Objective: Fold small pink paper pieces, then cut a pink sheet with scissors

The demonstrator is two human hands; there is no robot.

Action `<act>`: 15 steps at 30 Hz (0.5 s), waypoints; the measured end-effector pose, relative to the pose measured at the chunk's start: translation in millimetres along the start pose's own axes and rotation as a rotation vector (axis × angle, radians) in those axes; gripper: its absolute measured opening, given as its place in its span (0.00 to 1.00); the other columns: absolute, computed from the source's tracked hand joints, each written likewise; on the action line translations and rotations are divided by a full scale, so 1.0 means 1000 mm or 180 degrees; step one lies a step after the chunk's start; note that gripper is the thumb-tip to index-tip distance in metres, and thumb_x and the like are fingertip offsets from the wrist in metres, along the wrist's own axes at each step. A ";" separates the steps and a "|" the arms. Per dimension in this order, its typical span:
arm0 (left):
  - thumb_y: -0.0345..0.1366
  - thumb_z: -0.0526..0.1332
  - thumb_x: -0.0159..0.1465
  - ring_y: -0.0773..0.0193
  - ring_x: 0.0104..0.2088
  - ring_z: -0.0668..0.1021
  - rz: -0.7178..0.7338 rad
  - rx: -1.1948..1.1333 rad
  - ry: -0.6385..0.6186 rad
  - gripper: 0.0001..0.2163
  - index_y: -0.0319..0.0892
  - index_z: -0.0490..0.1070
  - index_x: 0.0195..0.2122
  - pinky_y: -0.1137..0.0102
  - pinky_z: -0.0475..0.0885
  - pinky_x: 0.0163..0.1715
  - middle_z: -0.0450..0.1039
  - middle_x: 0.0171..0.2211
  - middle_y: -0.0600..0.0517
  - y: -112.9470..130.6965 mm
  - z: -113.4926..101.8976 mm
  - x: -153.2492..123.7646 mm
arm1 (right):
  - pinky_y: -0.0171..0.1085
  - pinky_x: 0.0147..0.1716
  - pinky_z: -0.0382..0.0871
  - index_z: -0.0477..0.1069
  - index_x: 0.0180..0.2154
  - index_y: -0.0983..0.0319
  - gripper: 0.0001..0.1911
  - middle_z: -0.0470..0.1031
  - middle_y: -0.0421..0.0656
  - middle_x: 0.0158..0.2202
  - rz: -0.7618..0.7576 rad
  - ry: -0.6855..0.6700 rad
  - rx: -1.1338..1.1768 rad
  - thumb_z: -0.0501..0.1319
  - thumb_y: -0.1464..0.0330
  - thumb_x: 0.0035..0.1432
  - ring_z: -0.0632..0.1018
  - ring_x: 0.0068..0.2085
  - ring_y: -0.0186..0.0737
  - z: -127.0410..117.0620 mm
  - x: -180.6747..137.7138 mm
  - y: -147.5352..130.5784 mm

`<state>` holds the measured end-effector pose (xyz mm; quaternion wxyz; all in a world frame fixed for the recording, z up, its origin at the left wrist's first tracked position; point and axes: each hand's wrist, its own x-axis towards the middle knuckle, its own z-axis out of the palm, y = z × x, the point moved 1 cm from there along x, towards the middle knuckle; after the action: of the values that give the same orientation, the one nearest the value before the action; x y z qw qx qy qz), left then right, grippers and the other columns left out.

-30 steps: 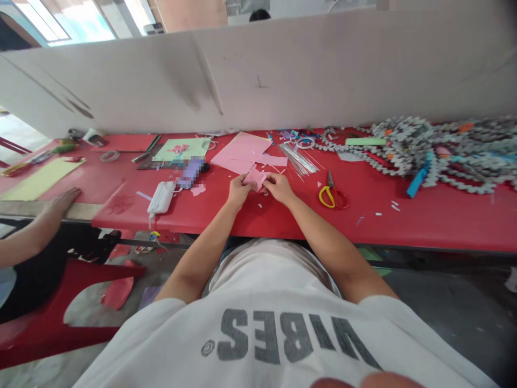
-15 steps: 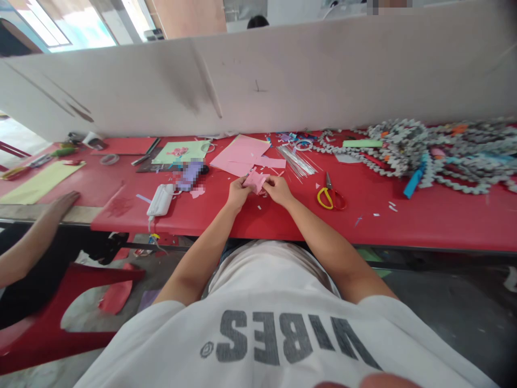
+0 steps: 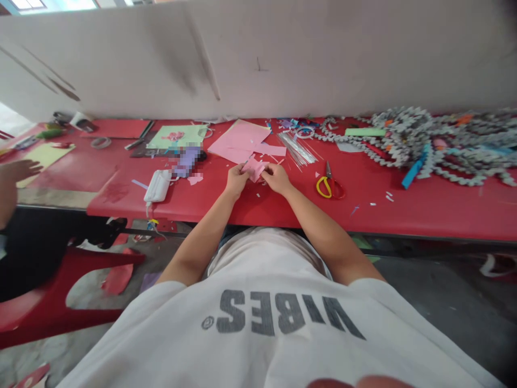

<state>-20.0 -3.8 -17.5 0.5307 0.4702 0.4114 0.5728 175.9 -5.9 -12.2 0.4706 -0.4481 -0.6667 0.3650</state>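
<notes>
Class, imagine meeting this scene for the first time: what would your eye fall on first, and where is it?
Probably the big heap of grey, wavy-edged strands on the right of the red table. Next, at the middle, the left hand and right hand hold a small piece of pink paper, with larger pink sheets beyond it. Scissors with one yellow and one red handle loop lie to the right of the hands.

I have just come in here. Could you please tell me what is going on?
A person holds a small pink paper piece in the grip of both hands, left hand on one side, right hand on the other, at the red table. Larger pink sheets lie just beyond. Scissors lie to the right, untouched. At far left, another person's hand is near a yellow sheet.
</notes>
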 end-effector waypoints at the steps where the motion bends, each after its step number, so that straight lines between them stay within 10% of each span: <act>1: 0.43 0.78 0.56 0.60 0.33 0.83 0.0024 0.0029 0.0022 0.20 0.39 0.84 0.47 0.66 0.82 0.37 0.85 0.37 0.50 -0.001 0.000 0.001 | 0.43 0.38 0.76 0.75 0.33 0.56 0.09 0.82 0.41 0.32 -0.0003 -0.0007 -0.0045 0.65 0.61 0.66 0.81 0.34 0.45 0.001 0.000 0.000; 15: 0.34 0.76 0.58 0.64 0.30 0.81 0.0045 0.0076 0.0163 0.11 0.41 0.81 0.41 0.72 0.77 0.31 0.82 0.31 0.53 -0.005 -0.002 0.008 | 0.44 0.37 0.80 0.77 0.33 0.55 0.10 0.84 0.42 0.32 0.0158 -0.0023 -0.0167 0.66 0.57 0.65 0.82 0.35 0.46 0.002 0.000 -0.001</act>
<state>-20.5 4.6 -22.1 0.5102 0.4646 0.4283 0.5834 173.9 -6.0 -12.0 0.4470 -0.4754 -0.6665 0.3606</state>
